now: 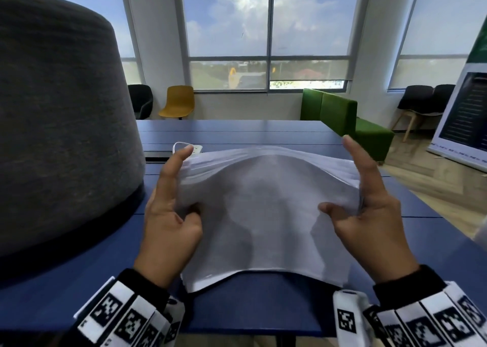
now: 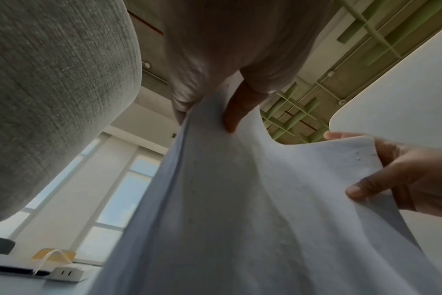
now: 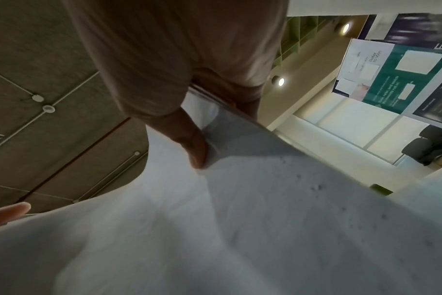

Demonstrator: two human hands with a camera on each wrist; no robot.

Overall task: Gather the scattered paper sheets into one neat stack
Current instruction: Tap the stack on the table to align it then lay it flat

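My left hand (image 1: 171, 214) grips the left edge of the paper stack (image 1: 263, 209), thumb pressed on top near the stack's near-left part, index finger stretched straight along that edge toward the far side. My right hand (image 1: 369, 214) mirrors it at the stack's right edge: thumb lying across the top sheet, index finger pointing up and away past the far-right corner, the other fingers tucked under the sheets. Both palms face inward toward the stack, squeezing it so it bows upward between them. Both wrists sit at the stack's near side, each wrapped in a band of black-and-white markers.
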